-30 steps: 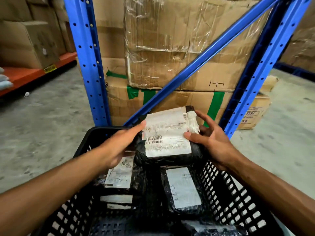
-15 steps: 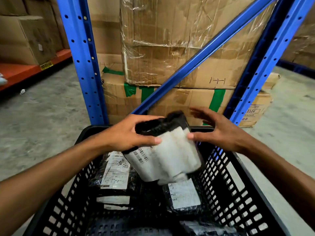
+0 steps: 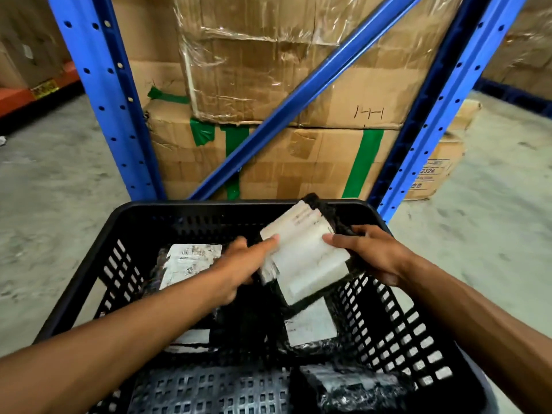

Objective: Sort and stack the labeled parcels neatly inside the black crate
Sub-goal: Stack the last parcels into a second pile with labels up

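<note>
A black-wrapped parcel with a large white label (image 3: 304, 252) is held tilted inside the far right part of the black crate (image 3: 209, 210). My right hand (image 3: 373, 255) grips its right side. My left hand (image 3: 242, 264) touches its left edge with the fingertips. Motion blurs the parcel. Below it lies another labeled black parcel (image 3: 312, 325). One more labeled parcel (image 3: 188, 261) rests at the crate's far left, and a black parcel (image 3: 352, 389) lies near the front right.
Blue rack uprights (image 3: 98, 94) and a diagonal brace (image 3: 313, 82) stand right behind the crate. Stacked cardboard boxes (image 3: 268, 85) with green tape fill the rack. Concrete floor (image 3: 47, 186) lies on both sides. An orange shelf (image 3: 18, 97) is at the far left.
The parcel has gone from above the crate's far rim down into its right side, tilting. The right hand now grips it and the left hand has slid to its edge. The camera tipped down.
</note>
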### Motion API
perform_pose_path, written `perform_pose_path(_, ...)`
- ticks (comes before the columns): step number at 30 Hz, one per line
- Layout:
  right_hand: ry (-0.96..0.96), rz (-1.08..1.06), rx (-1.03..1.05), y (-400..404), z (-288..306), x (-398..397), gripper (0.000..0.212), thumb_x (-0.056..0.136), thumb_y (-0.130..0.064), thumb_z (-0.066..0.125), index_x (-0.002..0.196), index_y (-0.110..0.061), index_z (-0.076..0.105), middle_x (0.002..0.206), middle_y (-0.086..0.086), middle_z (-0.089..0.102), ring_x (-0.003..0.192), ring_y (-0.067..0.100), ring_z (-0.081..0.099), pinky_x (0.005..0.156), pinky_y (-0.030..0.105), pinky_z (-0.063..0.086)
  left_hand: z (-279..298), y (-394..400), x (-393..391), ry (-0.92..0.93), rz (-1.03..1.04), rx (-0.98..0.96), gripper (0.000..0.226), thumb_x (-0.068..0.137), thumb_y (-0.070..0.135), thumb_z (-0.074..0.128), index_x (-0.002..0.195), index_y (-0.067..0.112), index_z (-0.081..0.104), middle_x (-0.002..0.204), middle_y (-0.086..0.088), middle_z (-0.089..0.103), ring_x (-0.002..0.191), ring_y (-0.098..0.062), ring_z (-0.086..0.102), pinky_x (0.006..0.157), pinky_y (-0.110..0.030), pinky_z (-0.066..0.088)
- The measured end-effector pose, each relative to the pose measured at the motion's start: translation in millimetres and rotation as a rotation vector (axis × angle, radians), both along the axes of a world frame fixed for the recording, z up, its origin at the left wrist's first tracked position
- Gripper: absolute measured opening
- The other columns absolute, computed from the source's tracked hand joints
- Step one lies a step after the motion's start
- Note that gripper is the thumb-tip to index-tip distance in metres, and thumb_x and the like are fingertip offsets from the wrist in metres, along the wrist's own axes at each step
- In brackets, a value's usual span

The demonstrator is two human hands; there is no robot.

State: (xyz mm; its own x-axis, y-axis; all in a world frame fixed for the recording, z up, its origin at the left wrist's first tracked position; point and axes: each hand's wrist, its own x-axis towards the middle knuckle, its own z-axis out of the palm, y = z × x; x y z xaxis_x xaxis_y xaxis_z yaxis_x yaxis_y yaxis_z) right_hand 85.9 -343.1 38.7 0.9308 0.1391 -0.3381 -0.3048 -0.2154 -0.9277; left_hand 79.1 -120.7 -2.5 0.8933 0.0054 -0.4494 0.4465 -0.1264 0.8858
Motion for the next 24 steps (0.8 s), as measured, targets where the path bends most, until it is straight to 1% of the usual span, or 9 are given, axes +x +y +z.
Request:
perform_pose_path(2, 0.083, -0.016, 0.079, -2.0, -10.0, -1.1, 0.026, 0.084, -0.015, 0.072, 0.107, -0.003, 0.069, 0.093, 0.013, 0.078, 0.069, 0.021, 0.075, 0.052, 0.026, 0.057, -18.4, -8.2, -2.7, 0.086, 0.029, -0.216, 0.042, 0.082, 0.038, 0.071, 0.114, 0.021, 0.050, 0.115, 0.003, 0.067, 0.105, -0.017, 0.063, 0.093, -0.032, 0.049)
perform_pose_path(3, 0.109, 0.000, 0.044, -2.6, -16.8, -1.4, 0.027, 0.084, -0.016, 0.072, 0.108, -0.005, 0.069, 0.098, 0.013, 0.077, 0.076, 0.022, 0.075, 0.059, 0.029, 0.059, -24.5, -11.3, -3.2, 0.053, 0.053, -0.223, 0.045, 0.081, 0.033, 0.074, 0.118, 0.024, 0.051, 0.114, 0.005, 0.067, 0.104, -0.015, 0.064, 0.090, -0.029, 0.051)
perform_pose_path(5, 0.163, 0.019, -0.140, -4.0, -33.3, -1.4, 0.036, 0.082, -0.024, 0.074, 0.112, -0.007, 0.065, 0.103, 0.011, 0.076, 0.087, 0.024, 0.073, 0.077, 0.037, 0.060, -36.4, -14.0, -1.8, -0.006, 0.063, -0.101, 0.080, 0.077, 0.031, 0.078, 0.145, 0.020, 0.036, 0.134, 0.002, 0.055, 0.120, -0.019, 0.056, 0.101, -0.032, 0.046)
perform_pose_path(7, 0.228, 0.031, -0.292, -4.5, -48.5, -1.7, 0.044, 0.082, -0.030, 0.074, 0.117, -0.006, 0.061, 0.104, 0.007, 0.073, 0.093, 0.024, 0.070, 0.091, 0.041, 0.055, -44.5, -15.3, 1.3, -0.045, 0.011, 0.059, 0.091, 0.076, 0.033, 0.079, 0.150, 0.022, 0.028, 0.148, -0.002, 0.043, 0.131, -0.021, 0.047, 0.110, -0.034, 0.038)
perform_pose_path(11, 0.253, 0.095, -0.576, 3.2, -73.4, 1.7, 0.057, 0.087, -0.036, 0.067, 0.132, -0.004, 0.052, 0.130, 0.011, 0.061, 0.114, 0.026, 0.058, 0.089, 0.024, 0.042, -70.4, -22.4, -2.6, 0.019, -0.074, 0.137, 0.083, 0.080, 0.032, 0.075, 0.149, 0.022, 0.031, 0.151, -0.004, 0.040, 0.132, -0.022, 0.044, 0.103, -0.025, 0.037)
perform_pose_path(15, 0.269, 0.245, -0.797, 8.0, -81.9, 14.3, 0.057, 0.090, -0.035, 0.063, 0.136, -0.005, 0.049, 0.142, 0.010, 0.052, 0.127, 0.025, 0.050, 0.083, 0.020, 0.034, -89.4, -28.4, -11.6, 0.024, -0.216, 0.188, 0.094, 0.086, 0.025, 0.070, 0.154, 0.028, 0.006, 0.157, -0.003, 0.028, 0.142, -0.019, 0.030, 0.112, -0.026, 0.027)
perform_pose_path(18, 0.299, 0.251, -0.781, 6.3, -89.1, 20.2, 0.063, 0.085, -0.039, 0.068, 0.136, -0.008, 0.048, 0.136, 0.009, 0.055, 0.120, 0.026, 0.054, 0.079, 0.021, 0.037, -98.0, -26.2, -16.0, 0.034, -0.197, 0.137, 0.095, 0.087, 0.021, 0.069, 0.153, 0.033, 0.002, 0.159, 0.001, 0.025, 0.142, -0.014, 0.029, 0.109, -0.022, 0.026)
perform_pose_path(20, 0.284, 0.202, -0.752, 5.0, -92.5, 22.1, 0.064, 0.081, -0.041, 0.072, 0.130, -0.005, 0.050, 0.114, 0.009, 0.061, 0.096, 0.025, 0.061, 0.060, 0.024, 0.047, -100.8, -24.0, -17.3, 0.019, -0.161, 0.104, 0.097, 0.085, 0.020, 0.071, 0.152, 0.035, 0.003, 0.157, 0.001, 0.030, 0.140, -0.013, 0.033, 0.107, -0.022, 0.028)
perform_pose_path(24, 0.281, 0.233, -0.839, 4.1, -88.0, 29.5, 0.058, 0.082, -0.040, 0.072, 0.122, -0.002, 0.055, 0.099, 0.008, 0.062, 0.068, 0.017, 0.058, 0.046, 0.023, 0.039, -107.6, -22.8, -17.8, 0.049, -0.093, 0.077, 0.101, 0.082, 0.024, 0.075, 0.154, 0.027, 0.004, 0.151, 0.001, 0.041, 0.135, -0.016, 0.043, 0.112, -0.028, 0.032)
